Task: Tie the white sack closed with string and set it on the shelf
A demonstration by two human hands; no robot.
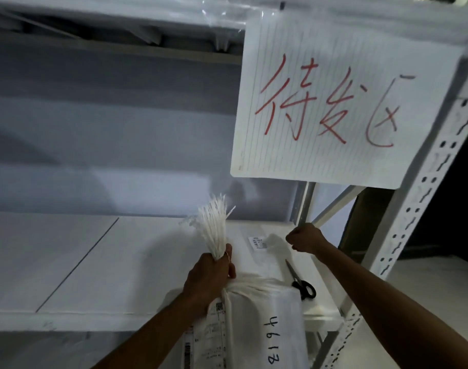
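Observation:
The white sack (264,326) stands low in the middle, with black handwritten digits and a shipping label on its side. My left hand (210,276) is closed around its gathered neck, and the frayed white top (215,227) fans out above my fist. A thin string (228,255) shows at the neck by my fingers. My right hand (304,239) is a closed fist up and to the right, apart from the sack; whether it holds the string's end I cannot tell. The white shelf board (94,262) lies behind the sack.
Black-handled scissors (300,282) lie on the shelf right of the sack. A small printed label (258,243) lies further back. A lined paper sign (334,102) with red writing hangs from the upper shelf. A perforated white upright (414,222) stands at right.

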